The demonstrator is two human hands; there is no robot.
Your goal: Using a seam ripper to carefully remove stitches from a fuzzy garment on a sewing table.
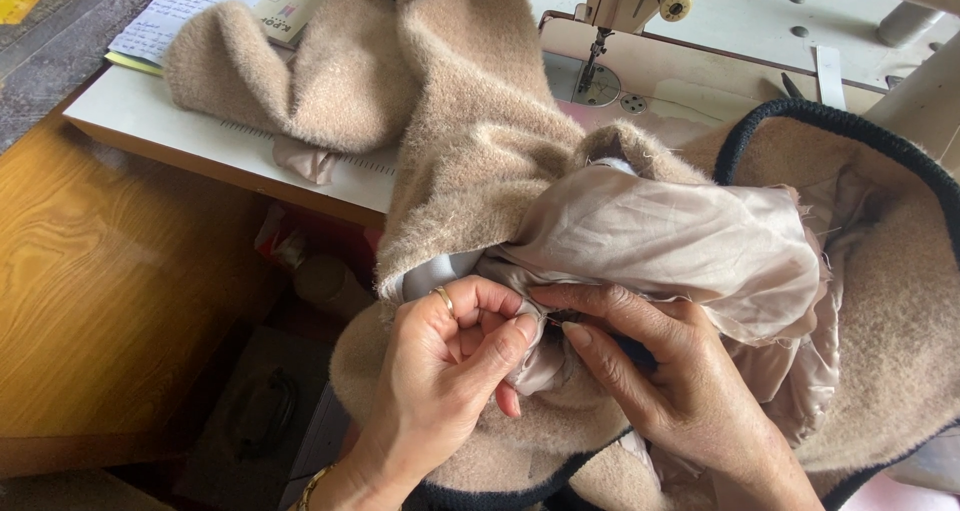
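A fuzzy beige coat (460, 121) with dark trim lies over the sewing table and my lap. Its shiny pale pink lining (680, 241) is pulled out in the middle. My left hand (450, 356), with a ring and a gold bracelet, pinches a fold of the lining near the coat's edge. My right hand (670, 371) meets it from the right, its thumb and forefinger holding the same bit of lining, fingertips touching the left thumb.
A cream sewing machine (640, 1) stands at the back with its needle (595, 56) over the plate. A handwritten notebook (180, 16) lies at the table's far left. A wooden surface (100, 271) is to the left; a dark pedal area (260, 411) sits below.
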